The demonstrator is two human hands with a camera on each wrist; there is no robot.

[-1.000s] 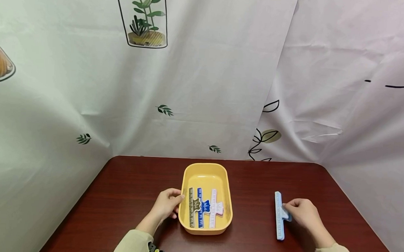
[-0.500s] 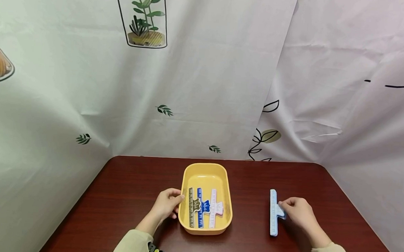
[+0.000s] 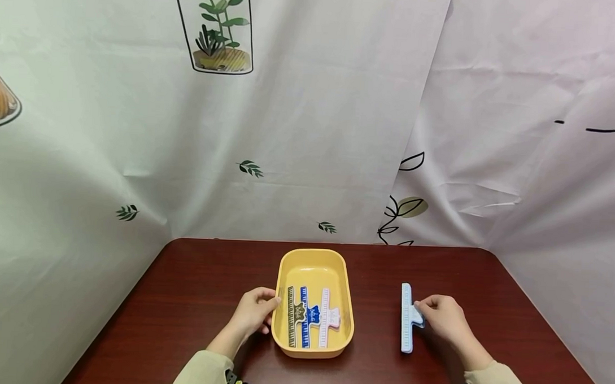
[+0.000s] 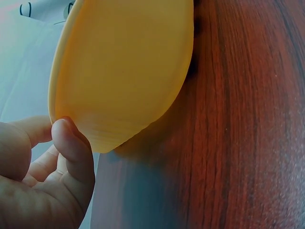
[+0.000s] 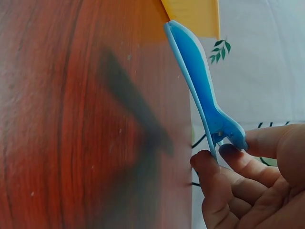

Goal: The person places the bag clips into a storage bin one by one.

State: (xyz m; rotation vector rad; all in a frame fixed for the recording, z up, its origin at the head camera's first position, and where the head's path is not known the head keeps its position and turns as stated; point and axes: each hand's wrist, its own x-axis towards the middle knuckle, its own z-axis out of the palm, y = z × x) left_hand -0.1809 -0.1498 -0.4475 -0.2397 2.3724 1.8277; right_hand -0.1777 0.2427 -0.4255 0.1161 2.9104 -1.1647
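Note:
A light-blue clip (image 3: 407,318) with a long ruler-marked bar is pinched by its handle in my right hand (image 3: 447,320). The right wrist view shows the clip (image 5: 200,81) edge-on above the table, its shadow apart from it. My left hand (image 3: 253,311) grips the left wall of a yellow tray (image 3: 312,353), thumb over the rim. In the left wrist view the thumb (image 4: 71,143) presses on the tray wall (image 4: 128,71). Inside the tray lie a brown clip (image 3: 292,321), a blue clip (image 3: 304,322) and a pale pink clip (image 3: 325,322), side by side.
The dark red-brown wooden table (image 3: 208,279) carries the tray near its middle. White cloth (image 3: 309,130) printed with plants hangs behind and on both sides of the table.
My right hand has moved left with the light-blue clip, bringing it closer to the tray. The left hand and the tray have stayed in place.

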